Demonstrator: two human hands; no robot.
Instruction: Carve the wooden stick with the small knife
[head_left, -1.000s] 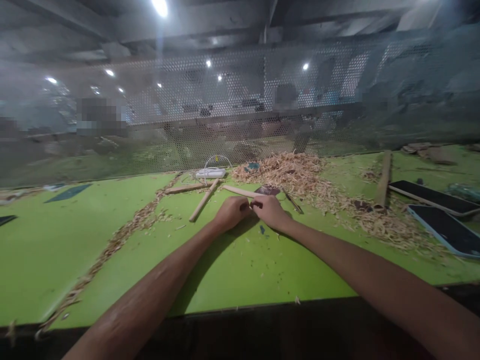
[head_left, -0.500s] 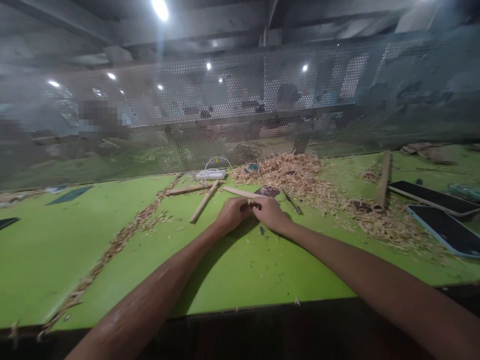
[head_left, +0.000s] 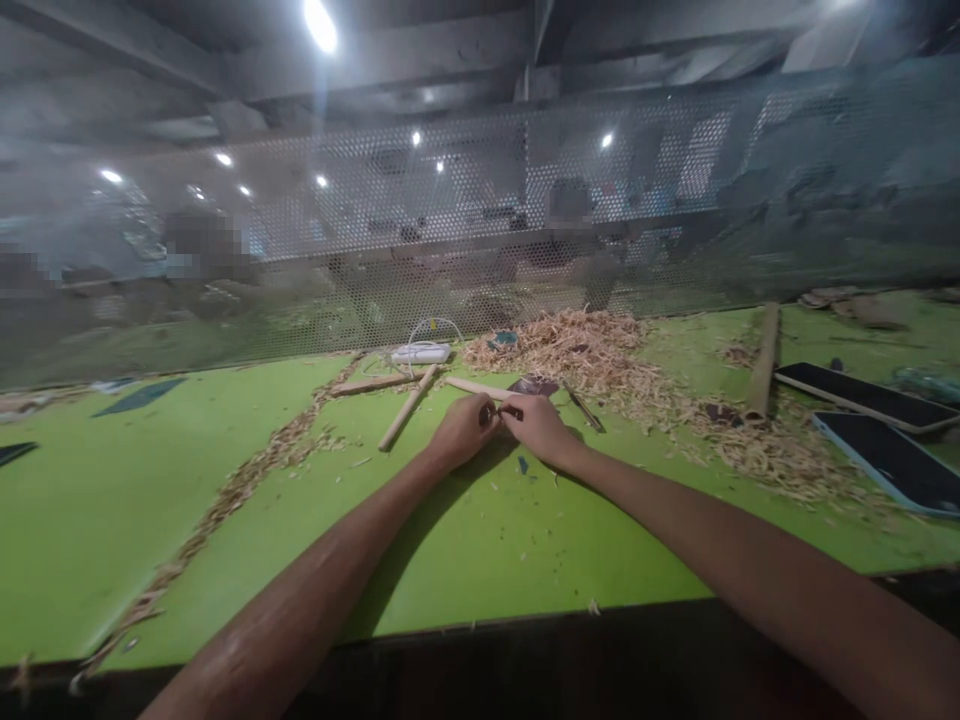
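Observation:
My left hand point(head_left: 463, 428) and my right hand point(head_left: 538, 428) meet fingertip to fingertip just above the green tabletop point(head_left: 480, 560). Both have their fingers curled in a pinch; whatever they hold is too small or too hidden to name. Behind them lies a pale round stick point(head_left: 480, 387), partly covered by my right hand. A second pale stick point(head_left: 409, 408) rests slantwise to the left of my left hand. Past my right hand are a dark flat scrap point(head_left: 534, 384) and a thin dark pointed tool point(head_left: 583, 406).
A heap of wood shavings point(head_left: 577, 345) spreads along the back and right. Two phones point(head_left: 892, 460) lie at the right beside a long tan piece point(head_left: 763, 365). A white power strip point(head_left: 420, 353) with a cord sits by the mesh screen point(head_left: 450, 230). Shavings fill a table seam point(head_left: 247, 480).
Both hands stay in nearly the same place, fingers pinched together, with only a slight shift at the fingertips. The camera view has moved very slightly.

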